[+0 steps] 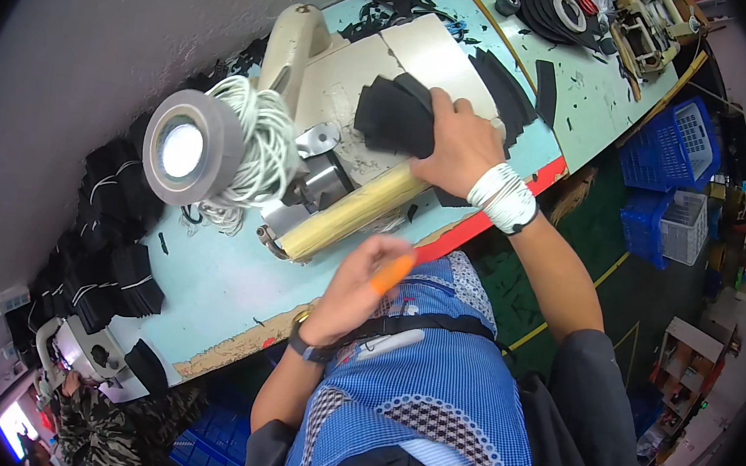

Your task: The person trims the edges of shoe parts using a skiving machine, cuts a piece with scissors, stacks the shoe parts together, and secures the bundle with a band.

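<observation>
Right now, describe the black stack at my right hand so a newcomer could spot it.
On the pale blue table stands a cream machine with a broad flat bed. On that bed, beyond the yellow bar, lies the black stack, fanned out, with your right hand at its right end. Unlike the tied bundles at the table's left, it looks untied.

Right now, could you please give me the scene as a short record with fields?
Left hand: blurred, seemingly holding nothing, an orange finger cover on one finger
Left hand position: over the apron, near the table's front edge
Right hand: touching fanned black pieces; grip unclear
Right wrist: wound with white cord
Machine: cream, under the black pieces
Yellowish bar: between the hands
Lamp: lit, beside coiled white cord
Table's left: tied black bundles
</observation>
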{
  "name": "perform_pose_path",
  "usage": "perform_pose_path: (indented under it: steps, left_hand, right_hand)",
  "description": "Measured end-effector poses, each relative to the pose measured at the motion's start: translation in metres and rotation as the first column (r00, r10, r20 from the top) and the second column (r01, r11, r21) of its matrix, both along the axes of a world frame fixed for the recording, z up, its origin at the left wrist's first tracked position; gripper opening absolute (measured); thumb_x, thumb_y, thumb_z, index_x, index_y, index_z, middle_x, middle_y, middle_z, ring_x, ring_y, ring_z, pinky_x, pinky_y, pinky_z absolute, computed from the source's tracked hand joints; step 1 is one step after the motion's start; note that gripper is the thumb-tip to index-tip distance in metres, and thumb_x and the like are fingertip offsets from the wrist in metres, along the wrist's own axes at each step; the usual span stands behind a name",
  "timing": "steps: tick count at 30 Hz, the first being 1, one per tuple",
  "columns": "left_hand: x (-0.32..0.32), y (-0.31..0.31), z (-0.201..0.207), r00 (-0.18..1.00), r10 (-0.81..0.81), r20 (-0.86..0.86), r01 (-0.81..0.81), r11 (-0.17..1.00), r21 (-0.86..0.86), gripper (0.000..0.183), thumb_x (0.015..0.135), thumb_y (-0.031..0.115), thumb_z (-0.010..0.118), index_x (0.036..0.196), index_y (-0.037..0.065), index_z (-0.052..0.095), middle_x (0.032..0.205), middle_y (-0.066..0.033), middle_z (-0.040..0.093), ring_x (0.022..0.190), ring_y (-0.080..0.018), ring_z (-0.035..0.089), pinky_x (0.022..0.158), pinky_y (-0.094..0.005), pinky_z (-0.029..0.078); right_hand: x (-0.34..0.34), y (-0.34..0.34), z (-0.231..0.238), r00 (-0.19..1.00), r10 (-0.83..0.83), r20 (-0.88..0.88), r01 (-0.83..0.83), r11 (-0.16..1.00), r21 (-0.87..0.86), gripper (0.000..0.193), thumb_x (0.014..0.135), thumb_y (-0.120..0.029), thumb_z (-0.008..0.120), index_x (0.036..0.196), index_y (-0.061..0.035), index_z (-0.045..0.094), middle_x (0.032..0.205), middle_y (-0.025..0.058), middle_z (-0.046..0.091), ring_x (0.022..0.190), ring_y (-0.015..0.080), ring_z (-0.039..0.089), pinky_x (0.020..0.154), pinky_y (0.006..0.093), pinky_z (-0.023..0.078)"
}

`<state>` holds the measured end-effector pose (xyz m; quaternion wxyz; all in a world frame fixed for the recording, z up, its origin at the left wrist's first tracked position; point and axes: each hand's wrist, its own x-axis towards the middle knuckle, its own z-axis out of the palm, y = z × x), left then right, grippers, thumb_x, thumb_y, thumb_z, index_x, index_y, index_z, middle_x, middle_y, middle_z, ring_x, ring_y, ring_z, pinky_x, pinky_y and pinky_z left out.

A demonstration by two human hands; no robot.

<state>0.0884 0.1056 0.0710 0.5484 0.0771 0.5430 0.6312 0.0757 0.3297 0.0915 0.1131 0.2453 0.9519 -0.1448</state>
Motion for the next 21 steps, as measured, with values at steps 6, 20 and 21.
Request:
perform_pose_path:
  steps: [6, 20, 21]
  left_hand:
    - [-0.008, 0.089, -0.011, 0.855, 0.296, 0.427, -0.350, 0.935, 0.054, 0.044, 0.100, 0.030, 0.053, 0.128, -0.003, 0.049, 0.133, -0.0126, 0.052, 0.123, -0.0202, 0.047, 0.104, -0.0372, 0.038]
    - [0.043, 0.134, 0.006, 0.798, 0.580, 0.163, -0.591, 0.806, 0.021, 0.049, 0.093, 0.018, 0.065, 0.136, 0.004, 0.045, 0.132, -0.0091, 0.054, 0.118, -0.0209, 0.055, 0.101, -0.0368, 0.046]
    - [0.049, 0.137, 0.006, 0.793, 0.576, 0.200, -0.594, 0.804, 0.041, 0.048, 0.093, 0.018, 0.065, 0.135, 0.004, 0.046, 0.130, -0.0092, 0.055, 0.117, -0.0211, 0.056, 0.100, -0.0365, 0.047]
  right_hand:
    - [0.021, 0.038, -0.013, 0.997, -0.022, -0.080, 0.005, 0.979, -0.206, 0.068, 0.063, -0.026, 0.079, 0.117, 0.0028, 0.050, 0.089, 0.0230, 0.067, 0.085, 0.0407, 0.067, 0.077, 0.0468, 0.053]
    - [0.121, 0.084, -0.004, 0.883, -0.254, -0.394, -0.252, 0.451, -0.856, 0.075, 0.085, -0.027, 0.072, 0.140, 0.0036, 0.032, 0.129, 0.0235, 0.048, 0.123, 0.0303, 0.048, 0.104, 0.0376, 0.038]
    - [0.123, 0.088, -0.005, 0.886, -0.218, -0.409, -0.271, 0.472, -0.839, 0.068, 0.087, -0.023, 0.071, 0.139, 0.0021, 0.034, 0.129, 0.0215, 0.049, 0.123, 0.0266, 0.049, 0.103, 0.0361, 0.039]
